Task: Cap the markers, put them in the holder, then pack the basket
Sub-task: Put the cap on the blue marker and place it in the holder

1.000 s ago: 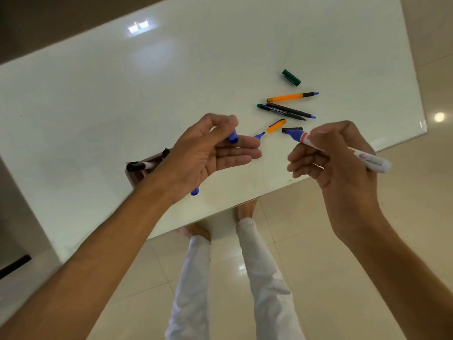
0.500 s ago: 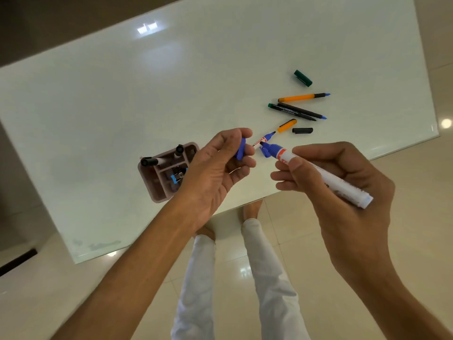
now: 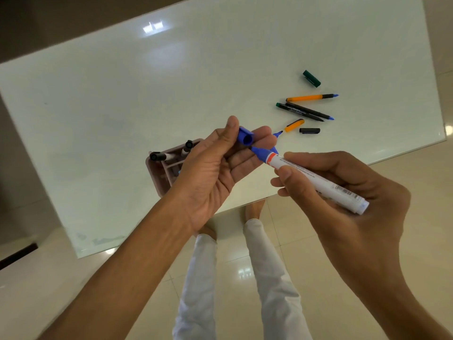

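Note:
My left hand pinches a blue cap between thumb and fingers, its open end facing the marker. My right hand grips a white marker with a blue tip; the tip sits just below the cap, a short gap apart. Behind my left hand stands a pink holder with two black-capped markers in it. On the table to the right lie an orange pen, two dark pens, an orange cap, a black cap and a green cap.
The white table ends close to my body, its near edge running under my hands. A blue pen tip shows past my left fingers. Below are my white trouser legs and a glossy tiled floor.
My hands have come closer together. The cap has turned in my left fingers so its opening faces the marker, and the marker tip has moved up to just under it.

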